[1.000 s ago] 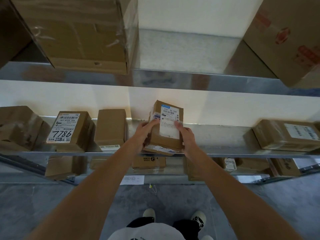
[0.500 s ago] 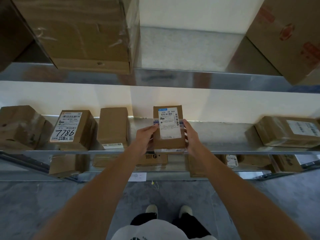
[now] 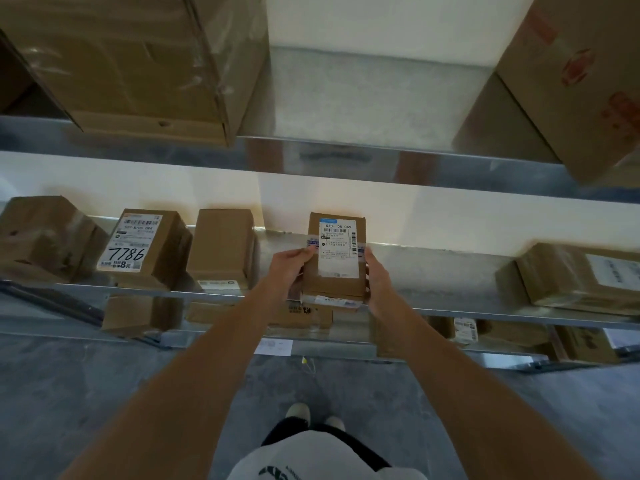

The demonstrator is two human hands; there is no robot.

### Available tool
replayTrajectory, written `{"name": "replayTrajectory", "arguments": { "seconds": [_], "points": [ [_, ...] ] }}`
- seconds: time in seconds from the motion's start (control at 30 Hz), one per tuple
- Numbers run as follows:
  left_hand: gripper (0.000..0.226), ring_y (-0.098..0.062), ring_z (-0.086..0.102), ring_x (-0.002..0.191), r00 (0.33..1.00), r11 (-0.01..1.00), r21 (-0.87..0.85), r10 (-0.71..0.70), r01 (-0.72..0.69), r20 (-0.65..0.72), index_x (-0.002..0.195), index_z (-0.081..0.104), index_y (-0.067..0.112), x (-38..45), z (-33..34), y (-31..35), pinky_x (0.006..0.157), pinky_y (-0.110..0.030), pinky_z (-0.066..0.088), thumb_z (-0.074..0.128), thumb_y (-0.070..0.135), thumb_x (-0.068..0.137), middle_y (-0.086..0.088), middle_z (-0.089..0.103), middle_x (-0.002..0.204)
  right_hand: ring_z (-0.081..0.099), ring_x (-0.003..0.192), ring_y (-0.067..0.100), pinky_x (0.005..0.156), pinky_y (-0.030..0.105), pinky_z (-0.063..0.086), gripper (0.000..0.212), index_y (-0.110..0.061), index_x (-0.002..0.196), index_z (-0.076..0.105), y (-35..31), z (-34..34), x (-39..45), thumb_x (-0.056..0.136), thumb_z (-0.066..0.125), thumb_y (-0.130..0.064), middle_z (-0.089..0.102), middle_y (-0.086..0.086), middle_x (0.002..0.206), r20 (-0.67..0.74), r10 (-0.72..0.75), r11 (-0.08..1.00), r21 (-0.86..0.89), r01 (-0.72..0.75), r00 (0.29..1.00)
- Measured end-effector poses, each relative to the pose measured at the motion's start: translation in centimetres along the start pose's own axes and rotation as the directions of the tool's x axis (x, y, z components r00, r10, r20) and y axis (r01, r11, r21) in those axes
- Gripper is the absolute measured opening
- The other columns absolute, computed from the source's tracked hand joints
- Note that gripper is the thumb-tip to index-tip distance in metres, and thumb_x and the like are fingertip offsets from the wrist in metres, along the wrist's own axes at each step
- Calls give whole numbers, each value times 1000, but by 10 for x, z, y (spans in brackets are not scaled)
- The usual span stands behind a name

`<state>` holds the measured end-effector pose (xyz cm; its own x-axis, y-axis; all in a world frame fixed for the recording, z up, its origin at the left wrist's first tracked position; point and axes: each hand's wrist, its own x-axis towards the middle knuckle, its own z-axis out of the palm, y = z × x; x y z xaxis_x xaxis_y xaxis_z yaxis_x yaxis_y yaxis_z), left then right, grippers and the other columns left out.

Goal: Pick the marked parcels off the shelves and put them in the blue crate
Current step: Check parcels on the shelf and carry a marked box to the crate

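Observation:
A small brown parcel (image 3: 335, 285) with a white label reading 530-D5 069 lies flat at the front of the middle metal shelf (image 3: 433, 271). My left hand (image 3: 289, 268) grips its left side with the fingers curled over the top edge. My right hand (image 3: 379, 282) holds its right side, thumb along the edge. A thinner labelled piece shows under its front edge. Left of it stand a plain brown parcel (image 3: 221, 249) and a parcel (image 3: 145, 249) with 7786 handwritten on its label. No blue crate is in view.
A crumpled taped parcel (image 3: 41, 237) sits far left and a labelled one (image 3: 581, 277) far right on the same shelf. Large cartons (image 3: 138, 60) (image 3: 581, 77) fill the upper shelf. More parcels (image 3: 138, 315) lie on the lower shelf. My feet stand on grey floor (image 3: 104, 393).
The parcel has been tipped from standing tilted to lying flat on the shelf, label up. Both hands stayed on its sides.

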<state>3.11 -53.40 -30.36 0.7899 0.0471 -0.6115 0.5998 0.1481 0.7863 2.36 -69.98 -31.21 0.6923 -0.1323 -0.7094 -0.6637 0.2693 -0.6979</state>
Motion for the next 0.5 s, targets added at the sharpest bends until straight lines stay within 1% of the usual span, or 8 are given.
{"name": "replayTrajectory", "arguments": {
  "seconds": [0.07,0.13,0.2,0.33,0.4,0.43,0.47,0.5],
  "points": [
    [29,-21,67,92,999,999,39,35,-34,-18,115,66,8,1,3,-2,74,-31,58,63,25,92,-7,71,107,67,85,25,88,47,56,37,-20,109,61,1,-1,4,101,40,-50,69,8,102,-2,1,1000,-25,-1,1000],
    [34,-23,66,97,998,997,62,51,-49,-41,120,64,7,0,5,-3,84,-36,57,61,26,93,-9,69,114,67,86,25,89,47,56,36,-20,107,61,-1,-2,8,102,39,-48,69,7,98,-11,-11,998,-65,11,1000],
    [34,-24,65,100,996,994,92,63,-58,-56,121,64,8,0,7,-3,91,-39,55,59,29,94,-7,68,115,68,91,27,90,48,56,36,-21,104,63,-2,-2,11,103,37,-47,70,9,100,-5,-39,995,-87,38,999],
    [36,-25,63,105,992,984,164,83,-68,-91,121,64,12,4,9,-7,99,-44,50,57,35,95,-5,67,114,68,102,31,93,51,54,44,-18,116,61,7,-4,24,103,31,-48,69,13,115,27,-97,986,-134,99,995],
    [31,-25,62,106,992,982,170,97,-82,-82,115,67,14,2,9,-7,100,-44,49,56,35,95,-6,68,115,67,103,31,94,51,54,44,-17,121,60,7,-5,26,103,33,-46,68,13,117,36,-88,988,-127,92,995],
    [23,-24,62,103,990,980,167,120,-105,-81,106,68,17,-1,9,-5,99,-41,49,55,33,96,-5,68,110,66,105,31,95,49,54,43,-15,125,58,3,-3,24,103,35,-44,66,13,121,30,-74,990,-116,77,997],
    [15,-21,61,98,984,975,170,159,-143,-85,95,67,23,-4,6,-1,96,-37,50,54,31,97,-4,67,104,64,110,31,96,44,52,42,-14,131,53,-3,-1,22,103,38,-42,63,13,128,-20,-84,990,-118,81,996],
    [14,-19,58,95,967,957,207,230,-205,-107,89,63,28,-6,2,4,92,-33,49,53,32,97,-3,66,100,59,117,30,96,37,49,44,-12,138,47,-9,1,20,103,42,-37,56,11,136,-120,-132,983,-142,115,984]
  ]
}}
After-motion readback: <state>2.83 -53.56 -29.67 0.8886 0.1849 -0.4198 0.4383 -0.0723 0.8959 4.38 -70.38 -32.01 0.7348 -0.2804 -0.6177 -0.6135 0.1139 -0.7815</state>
